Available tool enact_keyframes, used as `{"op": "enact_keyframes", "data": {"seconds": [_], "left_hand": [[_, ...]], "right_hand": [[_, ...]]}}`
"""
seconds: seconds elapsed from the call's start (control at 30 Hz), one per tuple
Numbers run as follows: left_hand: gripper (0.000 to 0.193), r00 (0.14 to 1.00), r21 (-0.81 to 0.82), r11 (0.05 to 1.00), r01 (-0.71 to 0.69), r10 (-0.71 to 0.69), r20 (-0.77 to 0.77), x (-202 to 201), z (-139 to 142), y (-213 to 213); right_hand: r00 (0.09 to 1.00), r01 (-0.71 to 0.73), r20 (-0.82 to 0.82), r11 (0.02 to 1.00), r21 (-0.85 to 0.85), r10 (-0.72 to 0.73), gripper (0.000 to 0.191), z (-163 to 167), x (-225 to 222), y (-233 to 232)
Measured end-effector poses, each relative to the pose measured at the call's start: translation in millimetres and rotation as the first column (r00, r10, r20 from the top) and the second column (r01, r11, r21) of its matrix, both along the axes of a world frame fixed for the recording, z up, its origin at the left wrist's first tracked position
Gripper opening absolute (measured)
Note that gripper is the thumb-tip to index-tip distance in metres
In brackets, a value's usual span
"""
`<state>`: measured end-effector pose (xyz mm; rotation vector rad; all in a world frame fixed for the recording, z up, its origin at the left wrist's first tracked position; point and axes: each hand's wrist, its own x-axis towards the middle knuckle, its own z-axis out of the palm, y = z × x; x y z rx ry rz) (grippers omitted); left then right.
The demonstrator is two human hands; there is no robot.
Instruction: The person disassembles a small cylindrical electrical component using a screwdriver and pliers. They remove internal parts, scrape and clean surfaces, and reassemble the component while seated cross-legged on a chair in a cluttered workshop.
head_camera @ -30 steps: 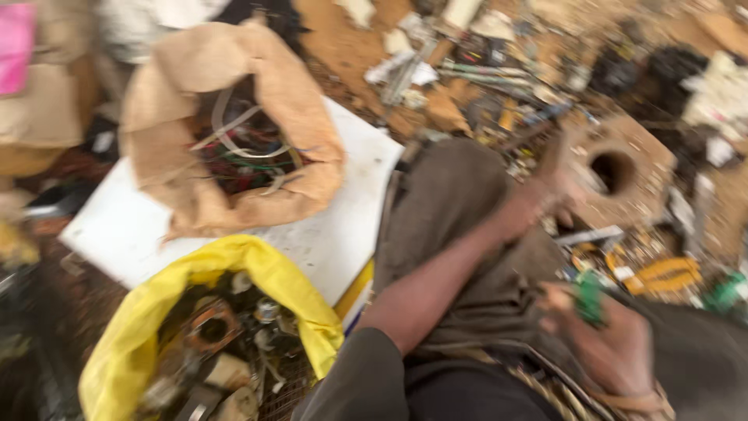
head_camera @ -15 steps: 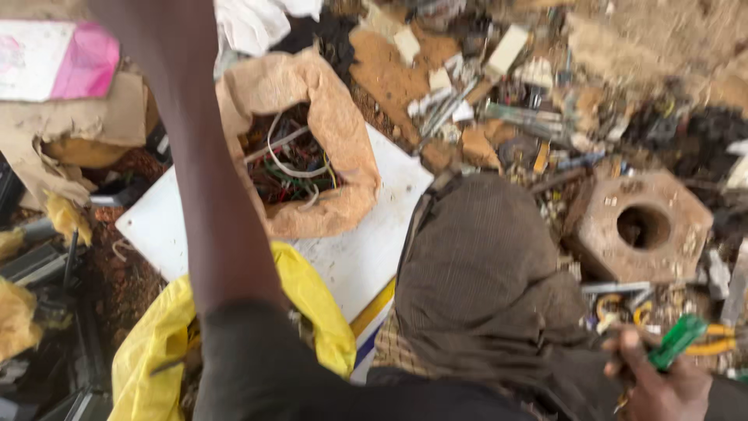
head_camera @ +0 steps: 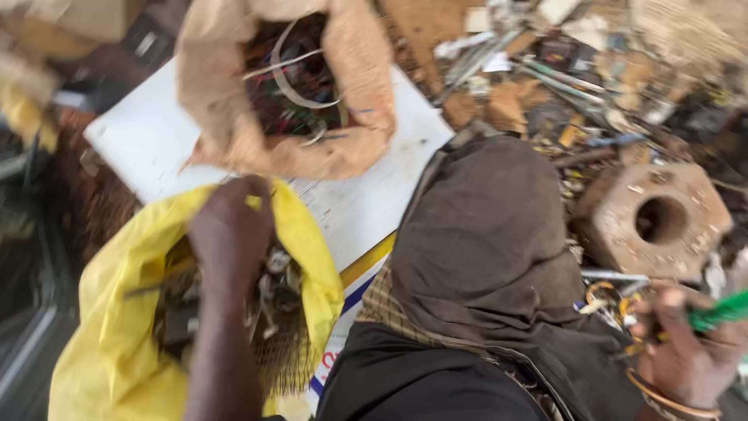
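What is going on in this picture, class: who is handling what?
A person sits among scattered scrap. Their left hand reaches into an open yellow bag of metal scrap, while their right hand grips a green-handled tool. A brown sack of wires stands open on a white board, and a block with a round hole lies nearby.

Your left hand [head_camera: 230,234], raised a moment ago, now reaches down into the yellow bag [head_camera: 117,343], its grip among the scrap.
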<state>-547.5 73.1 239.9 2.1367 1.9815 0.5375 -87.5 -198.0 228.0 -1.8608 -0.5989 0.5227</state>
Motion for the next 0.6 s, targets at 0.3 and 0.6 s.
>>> {"op": "enact_keyframes", "data": {"seconds": [0.3,0.6], "left_hand": [[0.033,0.940,-0.192,0.981,0.044,-0.105,-0.324,-84.7,-13.8,-39.9],[0.061,0.841,-0.222,0.957,0.187,-0.272,-0.467,2.8,-13.6,-46.9]], "right_hand": [[0.916,-0.095,-0.382,0.991,0.097,0.125,0.013,-140.1,105.7,-62.8],[1.000,-0.004,-0.002,1.000,-0.025,0.004,0.031,-101.5,75.4,-70.9]]}}
